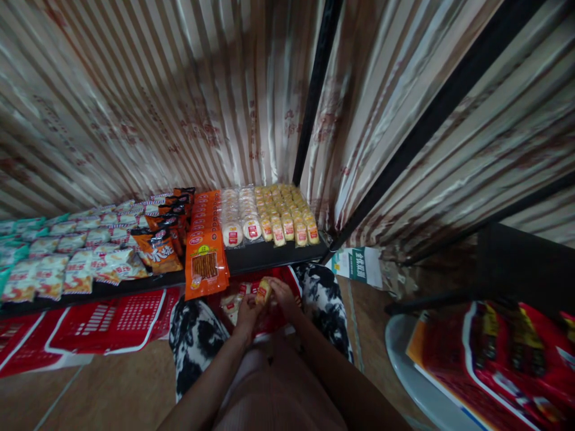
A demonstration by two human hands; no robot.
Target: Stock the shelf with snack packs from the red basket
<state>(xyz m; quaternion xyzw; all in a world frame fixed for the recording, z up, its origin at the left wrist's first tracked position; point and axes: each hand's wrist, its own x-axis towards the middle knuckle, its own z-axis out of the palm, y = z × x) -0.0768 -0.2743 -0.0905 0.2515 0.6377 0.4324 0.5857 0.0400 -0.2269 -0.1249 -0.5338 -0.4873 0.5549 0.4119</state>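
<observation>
Between my knees, both hands grip a small yellow packaged cake (263, 291) with a red label. My left hand (248, 312) closes on its lower left side, and my right hand (283, 295) holds it from the upper right. Under them is a red basket (294, 286) with a few white round packaged snacks (231, 304) inside. Just ahead, rows of similar yellow cakes (288, 209) lie on a low black shelf (269, 256). Beside those rows are white round packaged cakes (242, 230).
Orange snack-stick packs (206, 245), orange-black bags (158, 248) and white snack bags (85, 263) continue leftward along the shelf. Red baskets (112, 320) sit on the floor at left. At right are a pale basin (404, 353) and red packages (507, 353). Pleated curtains (202, 108) hang behind black poles (318, 84).
</observation>
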